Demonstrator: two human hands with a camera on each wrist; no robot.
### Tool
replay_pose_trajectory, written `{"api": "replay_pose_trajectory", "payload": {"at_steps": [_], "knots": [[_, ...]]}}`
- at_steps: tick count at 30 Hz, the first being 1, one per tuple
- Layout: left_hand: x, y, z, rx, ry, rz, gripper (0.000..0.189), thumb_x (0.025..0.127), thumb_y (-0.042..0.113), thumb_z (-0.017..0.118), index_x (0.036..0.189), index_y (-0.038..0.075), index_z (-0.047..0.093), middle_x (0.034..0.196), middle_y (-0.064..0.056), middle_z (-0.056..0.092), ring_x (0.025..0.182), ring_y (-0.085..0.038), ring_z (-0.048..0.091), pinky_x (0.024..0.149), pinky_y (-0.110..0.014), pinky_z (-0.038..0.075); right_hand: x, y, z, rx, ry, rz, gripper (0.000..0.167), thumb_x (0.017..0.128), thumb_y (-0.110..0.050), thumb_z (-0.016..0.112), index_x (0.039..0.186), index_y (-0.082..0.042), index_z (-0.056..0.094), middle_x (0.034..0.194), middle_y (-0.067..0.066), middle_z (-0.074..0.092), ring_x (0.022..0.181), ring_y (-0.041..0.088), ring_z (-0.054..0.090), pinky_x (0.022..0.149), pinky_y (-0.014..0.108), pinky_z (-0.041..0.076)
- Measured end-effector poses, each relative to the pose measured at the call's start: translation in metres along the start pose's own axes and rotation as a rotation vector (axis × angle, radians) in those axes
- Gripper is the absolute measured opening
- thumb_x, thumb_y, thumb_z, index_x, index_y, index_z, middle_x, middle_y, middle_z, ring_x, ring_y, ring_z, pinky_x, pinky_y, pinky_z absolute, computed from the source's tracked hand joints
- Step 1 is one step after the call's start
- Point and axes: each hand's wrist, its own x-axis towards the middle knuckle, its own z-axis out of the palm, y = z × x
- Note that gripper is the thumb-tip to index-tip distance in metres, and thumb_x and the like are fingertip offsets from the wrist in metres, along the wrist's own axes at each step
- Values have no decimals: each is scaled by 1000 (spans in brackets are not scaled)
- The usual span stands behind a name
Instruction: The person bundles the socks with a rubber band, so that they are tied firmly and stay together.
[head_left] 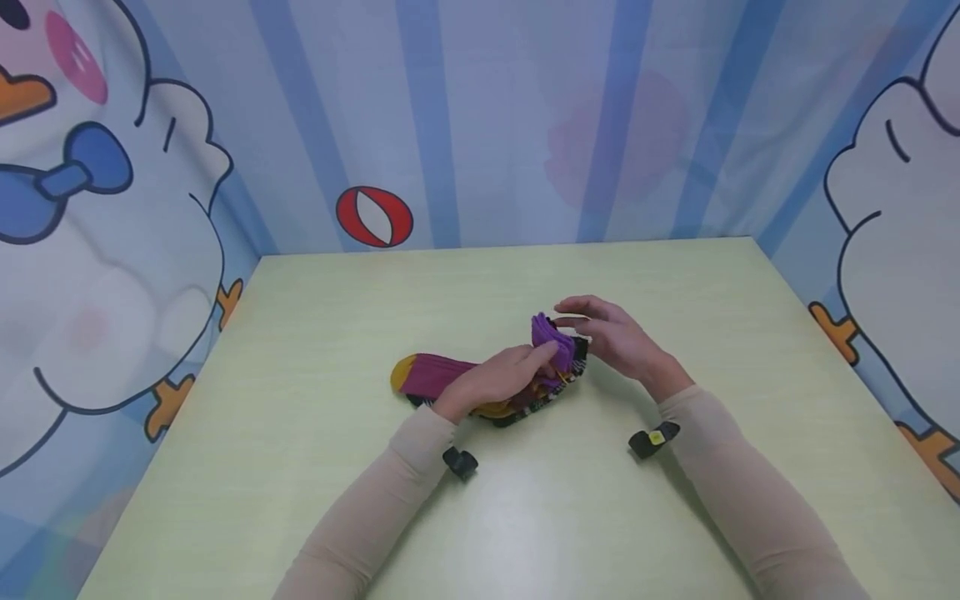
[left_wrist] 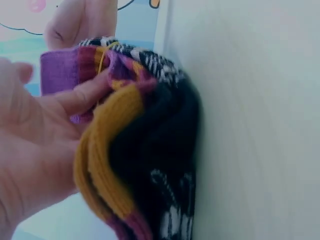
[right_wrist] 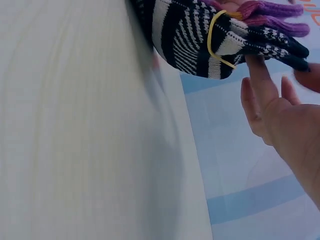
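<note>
Two kinds of socks lie bundled together on the table. One is the maroon pair [head_left: 435, 377] with mustard toes and heels and purple cuffs. Below it is the black-and-white patterned pair [right_wrist: 185, 37]. A thin yellow band [right_wrist: 211, 37] loops round the bundle near the cuffs. My left hand [head_left: 501, 375] grips the bundle near the purple cuffs [left_wrist: 59, 70], its palm over the maroon side. At the cuff end, my right hand [head_left: 611, 337] has its fingers loosely extended. In the right wrist view its index finger touches the black cuff and the thumb is beside the cuff's edge.
The pale table [head_left: 330, 500] extends around the socks on all sides. A printed curtain [head_left: 495, 125] with blue stripes and cartoon birds hangs behind it and at both sides. Dark wrist cameras [head_left: 654, 439] sit on both sleeves.
</note>
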Motion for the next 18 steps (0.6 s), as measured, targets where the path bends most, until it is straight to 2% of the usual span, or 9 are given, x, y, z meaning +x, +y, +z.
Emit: {"api": "replay_pose_trajectory", "payload": {"at_steps": [2, 4, 8, 11, 13, 16, 18], "knots": [[0, -2, -1, -54, 21, -41, 82, 99, 72, 19, 106, 7, 69, 88, -5, 64, 75, -19, 57, 68, -31, 45, 1, 3, 0, -21, -14, -16, 45, 97, 9, 34, 142, 10, 34, 152, 26, 30, 134, 28, 43, 88, 29, 51], [2, -4, -3, -81, 37, -51, 91, 94, 79, 16, 100, 7, 73, 83, -8, 66, 68, -20, 57, 61, -31, 44, 2, 5, 1, -51, -32, -34, 49, 93, 14, 36, 142, 10, 35, 152, 27, 30, 137, 33, 40, 84, 27, 51], [2, -7, -5, -83, 81, -85, 92, 90, 83, 18, 82, 7, 70, 65, -5, 56, 53, -17, 46, 50, -29, 36, 3, 8, 9, -107, -22, -23, 53, 92, 13, 53, 143, 8, 37, 151, 26, 34, 137, 39, 38, 87, 26, 52], [1, -7, -4, -86, 119, -136, 83, 87, 85, 32, 88, 9, 66, 64, -2, 48, 53, -16, 39, 50, -31, 32, 2, 8, 18, -171, 14, -9, 58, 90, 8, 65, 143, 5, 41, 150, 25, 36, 136, 39, 41, 88, 28, 53], [-1, -7, -3, -96, 138, -161, 80, 83, 85, 44, 97, 9, 65, 69, -4, 51, 56, -17, 44, 52, -32, 35, 2, 8, 25, -223, 33, -11, 59, 89, 6, 68, 143, 4, 42, 150, 25, 37, 135, 38, 43, 87, 30, 54], [-1, -9, -4, -94, 141, -145, 76, 83, 79, 54, 111, 9, 63, 85, -8, 61, 69, -20, 53, 60, -34, 41, 0, 4, 30, -296, 49, -16, 60, 89, 4, 70, 143, 3, 44, 149, 23, 39, 133, 37, 46, 87, 35, 54], [0, -10, -5, -82, 130, -124, 73, 87, 74, 54, 116, 8, 62, 90, -10, 62, 72, -21, 54, 62, -34, 41, 0, 3, 30, -320, 57, -5, 61, 88, 1, 73, 143, 1, 44, 149, 21, 41, 132, 35, 47, 92, 39, 52]]}}
